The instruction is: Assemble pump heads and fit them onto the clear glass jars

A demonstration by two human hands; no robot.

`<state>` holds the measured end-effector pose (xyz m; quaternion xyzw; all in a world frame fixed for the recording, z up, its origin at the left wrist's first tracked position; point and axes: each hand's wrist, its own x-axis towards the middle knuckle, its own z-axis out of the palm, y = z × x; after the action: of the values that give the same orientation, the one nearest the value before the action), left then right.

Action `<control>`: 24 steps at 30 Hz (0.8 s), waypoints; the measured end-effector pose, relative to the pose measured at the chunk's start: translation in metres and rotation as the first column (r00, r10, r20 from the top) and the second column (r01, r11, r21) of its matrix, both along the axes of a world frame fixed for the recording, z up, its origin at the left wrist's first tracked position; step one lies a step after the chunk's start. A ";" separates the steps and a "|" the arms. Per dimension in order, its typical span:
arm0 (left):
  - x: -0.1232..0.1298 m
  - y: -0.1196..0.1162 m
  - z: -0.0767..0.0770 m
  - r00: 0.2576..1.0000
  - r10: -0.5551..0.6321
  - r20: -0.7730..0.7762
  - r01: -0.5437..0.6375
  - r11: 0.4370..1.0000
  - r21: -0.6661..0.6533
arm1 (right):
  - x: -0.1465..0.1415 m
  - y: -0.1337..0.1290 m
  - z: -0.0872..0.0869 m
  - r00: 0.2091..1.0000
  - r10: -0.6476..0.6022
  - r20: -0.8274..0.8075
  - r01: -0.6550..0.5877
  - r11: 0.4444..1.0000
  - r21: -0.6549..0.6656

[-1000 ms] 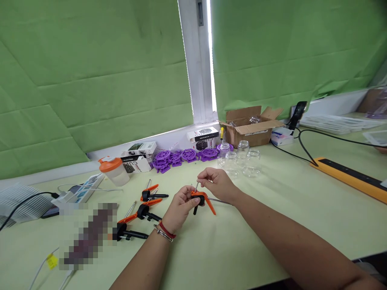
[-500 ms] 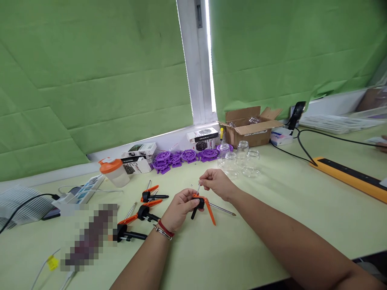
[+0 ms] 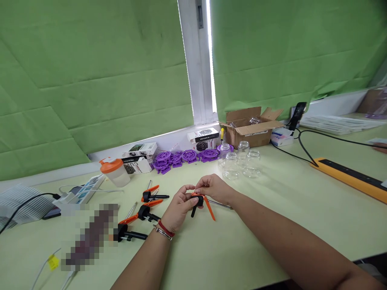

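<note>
My left hand point(image 3: 180, 207) is closed around a black plastic part with orange arms point(image 3: 209, 208), held above the table. One orange arm slants down to the right, and a short black piece points down below the fingers. My right hand point(image 3: 213, 188) pinches at the top of this part, its fingertips close against my left fingers; what lies between them is hidden. A metal shaft point(image 3: 220, 204) runs out rightward from behind the part, partly below my right wrist. Several similar black and orange assemblies point(image 3: 145, 212) with metal rods lie left of my left hand.
Glass jars point(image 3: 231, 165) stand beyond my right hand, near purple plastic wheels point(image 3: 189, 156) and an open cardboard box point(image 3: 254, 137). An orange-lidded shaker cup point(image 3: 116, 173) stands at left. An orange power strip point(image 3: 350, 177) and cables lie at right, near another person's hand point(image 3: 381, 147).
My right hand has moved down and slightly left onto the held part. The thin metal rod seen upright between its fingers and the part is now hidden. My left hand keeps its hold.
</note>
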<state>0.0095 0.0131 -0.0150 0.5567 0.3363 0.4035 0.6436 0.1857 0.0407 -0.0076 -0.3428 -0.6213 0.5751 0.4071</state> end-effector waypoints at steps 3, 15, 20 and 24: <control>-0.001 0.001 0.000 1.000 0.014 0.012 -0.014 1.000 0.006 | 0.003 -0.004 0.005 0.993 0.088 0.083 -0.094 0.993 0.073; -0.018 0.015 0.005 0.859 0.498 0.118 -0.492 0.867 -0.080 | 0.005 -0.002 0.016 0.841 -0.513 0.174 0.147 0.526 0.838; -0.031 0.023 0.002 0.756 0.640 0.141 -0.629 0.769 -0.114 | -0.009 -0.005 -0.004 0.813 -0.400 0.424 0.001 0.729 0.685; -0.031 0.023 0.002 0.740 0.664 0.106 -0.655 0.747 -0.114 | -0.026 -0.006 -0.022 0.697 -0.309 0.647 -0.178 0.799 0.574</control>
<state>-0.0219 0.0361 -0.0128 0.3496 0.4794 0.6309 0.4999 0.1594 0.0346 -0.0299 -0.4151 -0.8635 0.1542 0.2414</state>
